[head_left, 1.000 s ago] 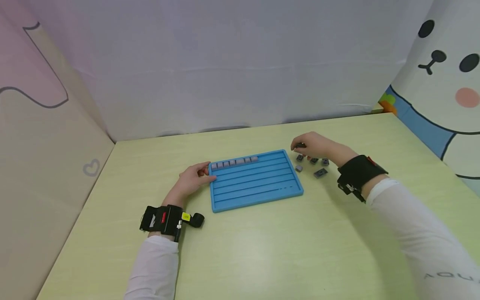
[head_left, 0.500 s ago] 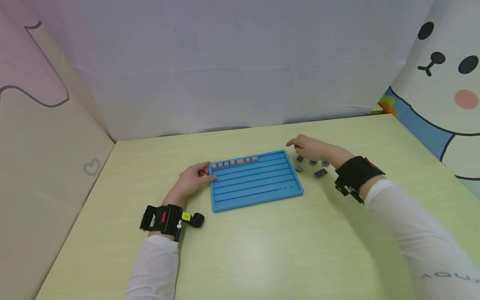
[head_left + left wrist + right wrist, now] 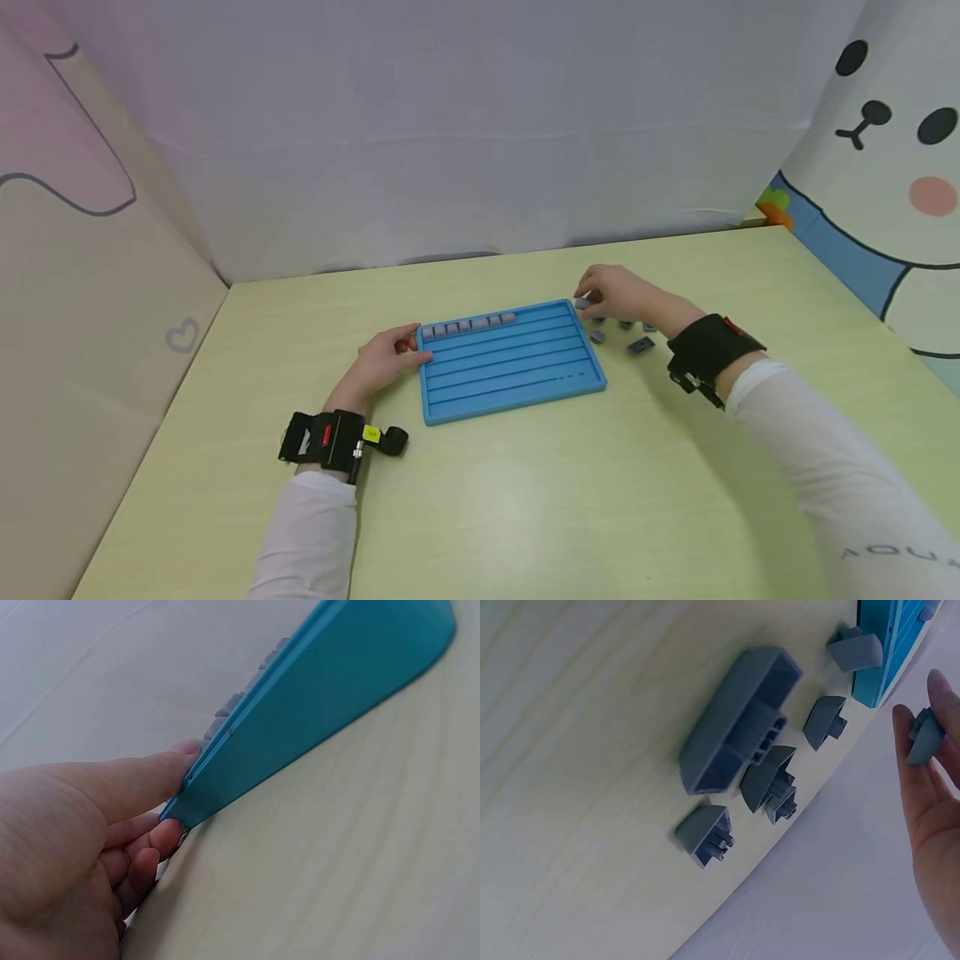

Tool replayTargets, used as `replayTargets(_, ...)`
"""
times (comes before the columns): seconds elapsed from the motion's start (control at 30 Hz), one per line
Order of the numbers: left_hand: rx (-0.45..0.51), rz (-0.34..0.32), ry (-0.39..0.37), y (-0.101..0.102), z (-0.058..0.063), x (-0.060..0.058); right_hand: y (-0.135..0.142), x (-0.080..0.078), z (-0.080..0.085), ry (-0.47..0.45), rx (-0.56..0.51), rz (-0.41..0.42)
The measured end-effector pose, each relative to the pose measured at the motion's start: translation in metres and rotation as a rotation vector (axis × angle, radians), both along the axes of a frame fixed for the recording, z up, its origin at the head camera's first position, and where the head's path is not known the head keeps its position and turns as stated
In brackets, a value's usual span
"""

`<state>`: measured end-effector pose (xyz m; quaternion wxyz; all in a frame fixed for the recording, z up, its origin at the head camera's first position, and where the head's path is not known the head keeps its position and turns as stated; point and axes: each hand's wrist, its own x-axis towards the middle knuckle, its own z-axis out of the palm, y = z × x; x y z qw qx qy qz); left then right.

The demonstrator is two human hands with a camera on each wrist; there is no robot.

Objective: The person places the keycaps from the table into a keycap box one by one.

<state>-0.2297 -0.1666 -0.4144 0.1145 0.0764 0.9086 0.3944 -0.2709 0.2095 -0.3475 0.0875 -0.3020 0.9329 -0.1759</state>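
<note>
A blue ridged tray (image 3: 510,358) lies on the table, with a row of grey keycaps (image 3: 465,325) along its far left groove. My left hand (image 3: 386,358) grips the tray's left end, thumb over the rim and fingers against the side wall, as the left wrist view shows. Beyond the tray's far right corner, my right hand (image 3: 618,293) pinches a single grey keycap (image 3: 925,737) between thumb and fingers, held above the table. Several loose keycaps lie below and beside that hand, among them a long one (image 3: 739,724) with its hollow underside showing.
One small keycap (image 3: 855,651) rests close against the tray's right wall. A pale wood table (image 3: 480,508) carries everything. A white cloth backdrop (image 3: 450,150) stands along its far edge, and printed panels (image 3: 885,192) flank both sides.
The keycap in my right hand has turned from dark underside to lighter face, with the fingers shifting around it. That hand has moved slightly left. My left hand and the tray stay put.
</note>
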Motion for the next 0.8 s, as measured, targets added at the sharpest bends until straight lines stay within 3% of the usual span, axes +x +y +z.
replayTargets(0.17, 0.007, 0.003, -0.011, 0.0012, -0.0001, -0.0002, 0.0016, -0.0023, -0.0015, 0.044, -0.032, 0.013)
replayTargets(0.33, 0.004, 0.003, -0.017, 0.0008, -0.0016, -0.0008, 0.0012, -0.0040, -0.0036, 0.086, 0.001, 0.032)
replayTargets(0.67, 0.025, 0.010, -0.034, 0.0018, 0.0021, 0.0028, -0.0017, -0.0013, -0.0045, 0.052, 0.012, 0.059)
replayTargets(0.8, 0.029, 0.004, -0.030, 0.0018, 0.0026, 0.0030, -0.0031, 0.0000, -0.0039, 0.017, 0.004, 0.035)
